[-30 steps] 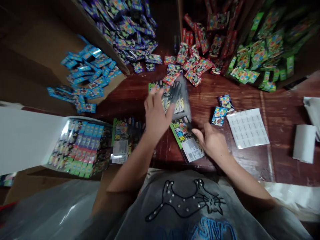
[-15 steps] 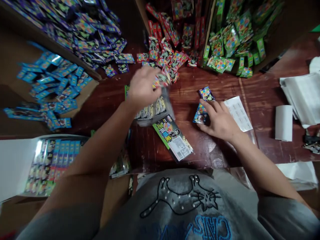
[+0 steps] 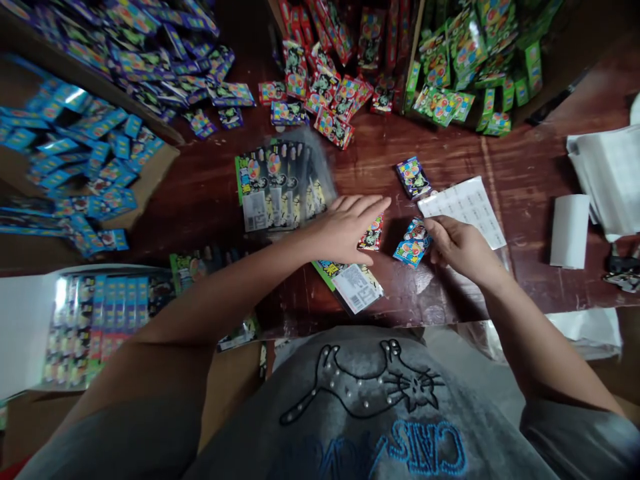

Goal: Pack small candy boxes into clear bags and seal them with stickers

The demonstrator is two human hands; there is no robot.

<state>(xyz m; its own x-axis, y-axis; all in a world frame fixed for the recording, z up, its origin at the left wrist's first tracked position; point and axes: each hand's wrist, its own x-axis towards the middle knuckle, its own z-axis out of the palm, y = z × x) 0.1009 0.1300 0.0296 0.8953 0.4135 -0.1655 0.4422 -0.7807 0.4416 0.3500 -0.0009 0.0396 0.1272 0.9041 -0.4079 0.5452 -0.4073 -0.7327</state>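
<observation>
— Red foil: a small red packet (image 3: 372, 235) is pinned flat to the wooden table (image 3: 520, 180) under the fingertips of the left hand (image 3: 345, 228). Are those fingers closed on it?

— No. They are spread and laid flat; the packet is pressed down, not pinched, and its outer edge shows just past the fingertips. Under the heel of that hand a green header card (image 3: 350, 283) with a white barcode label is partly covered.

— And what is held by the right hand (image 3: 463, 248)?

— A blue packet (image 3: 411, 243) is touched at its right edge by the thumb and forefinger. Whether it is truly gripped or only steadied cannot be told. It lies just beside the red one, with a strip of bare wood between.

— What is seen beyond the fingertips?

— A purple packet (image 3: 413, 177) lies just ahead of the right fingers, and a white label sheet (image 3: 465, 208) is touched by the knuckles of that hand. Ahead of the left fingers a stack of clear bagged sets (image 3: 280, 187) is laid. Farther out, heaps of loose packets are ranged: red ones (image 3: 330, 87), green ones (image 3: 460, 73), purple ones (image 3: 165, 53), and blue ones (image 3: 80, 153) on cardboard well off to the left.

— Anything out to the right?

— A white paper roll (image 3: 569, 230) is stood well apart from the right hand, with folded white sheets (image 3: 607, 177) behind it. Filled bags (image 3: 100, 320) are stacked near the left elbow.
</observation>
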